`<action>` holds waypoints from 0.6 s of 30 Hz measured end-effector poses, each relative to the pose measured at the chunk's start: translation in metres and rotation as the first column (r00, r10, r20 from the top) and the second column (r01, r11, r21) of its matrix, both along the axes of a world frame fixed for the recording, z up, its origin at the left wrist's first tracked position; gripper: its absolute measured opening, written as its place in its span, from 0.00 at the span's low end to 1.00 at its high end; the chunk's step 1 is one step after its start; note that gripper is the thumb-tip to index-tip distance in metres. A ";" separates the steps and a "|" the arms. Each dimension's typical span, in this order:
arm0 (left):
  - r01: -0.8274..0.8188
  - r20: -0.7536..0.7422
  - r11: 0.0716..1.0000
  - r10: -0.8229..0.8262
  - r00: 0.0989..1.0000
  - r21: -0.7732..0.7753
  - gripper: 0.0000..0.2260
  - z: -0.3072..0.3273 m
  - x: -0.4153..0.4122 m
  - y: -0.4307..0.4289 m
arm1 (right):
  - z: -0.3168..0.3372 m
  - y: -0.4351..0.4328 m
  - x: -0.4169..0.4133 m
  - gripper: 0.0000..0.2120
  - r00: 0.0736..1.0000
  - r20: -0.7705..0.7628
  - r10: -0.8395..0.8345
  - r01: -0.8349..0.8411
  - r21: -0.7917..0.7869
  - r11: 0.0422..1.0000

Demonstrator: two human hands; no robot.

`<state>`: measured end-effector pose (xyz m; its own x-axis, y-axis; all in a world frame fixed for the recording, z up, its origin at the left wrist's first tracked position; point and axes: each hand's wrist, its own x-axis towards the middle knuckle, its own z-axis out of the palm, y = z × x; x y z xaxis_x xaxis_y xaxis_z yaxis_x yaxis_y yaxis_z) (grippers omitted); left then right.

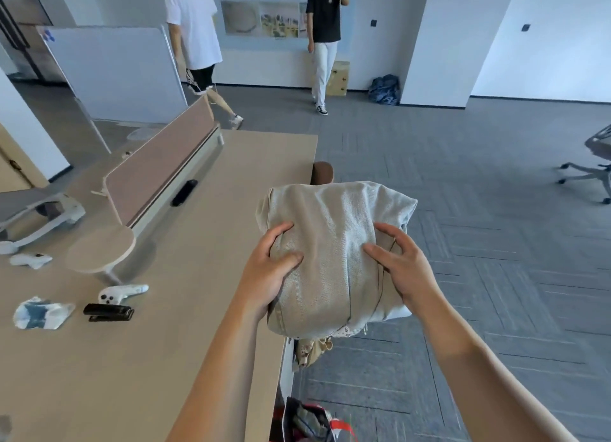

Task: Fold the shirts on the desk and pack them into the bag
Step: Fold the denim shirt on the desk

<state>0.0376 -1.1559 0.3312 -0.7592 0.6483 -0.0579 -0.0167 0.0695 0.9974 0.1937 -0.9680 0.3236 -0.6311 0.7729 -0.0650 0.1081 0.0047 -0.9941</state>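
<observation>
On the beige laminate counter (172, 309) at lower left we see a white game controller (121, 292), a black stapler (108, 312) just beside it, and a crumpled blue-and-white cloth (41, 313) near the left edge. A pinkish-brown fabric divider panel (162, 164) runs diagonally w/ a small black device (184, 192) at its foot. Two people stand at the top of the frame by a white wall; nothing blocks our hands.

We hold a folded pale grey denim shirt (334, 253) at frame centre, over the counter's right edge & partly over the floor. Left hand (267, 269) grip: fingers curled on its left side, thumb on top. Right hand (401, 264) grip: fingers spread, pressing the top right, thumb on the cloth. Floral beige fabric (312, 345) hangs below the shirt. A dark bag w/ red-and-white trim (310, 421) sits open at bottom centre, below the counter edge.

Grey carpet tiles (479, 243) cover the floor; grey office chair (595, 167) at right.
</observation>
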 end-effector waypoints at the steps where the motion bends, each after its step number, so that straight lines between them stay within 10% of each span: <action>1: 0.009 0.002 1.000 -0.009 1.000 0.010 0.22 0.000 -0.003 0.009 | 0.001 0.007 -0.001 0.21 1.000 0.000 -0.008 0.008 -0.001 1.000; 18: -0.053 -0.030 0.998 0.054 0.998 0.017 0.22 -0.024 -0.013 0.225 | -0.021 0.227 -0.016 0.22 0.997 -0.058 0.051 -0.052 -0.014 0.999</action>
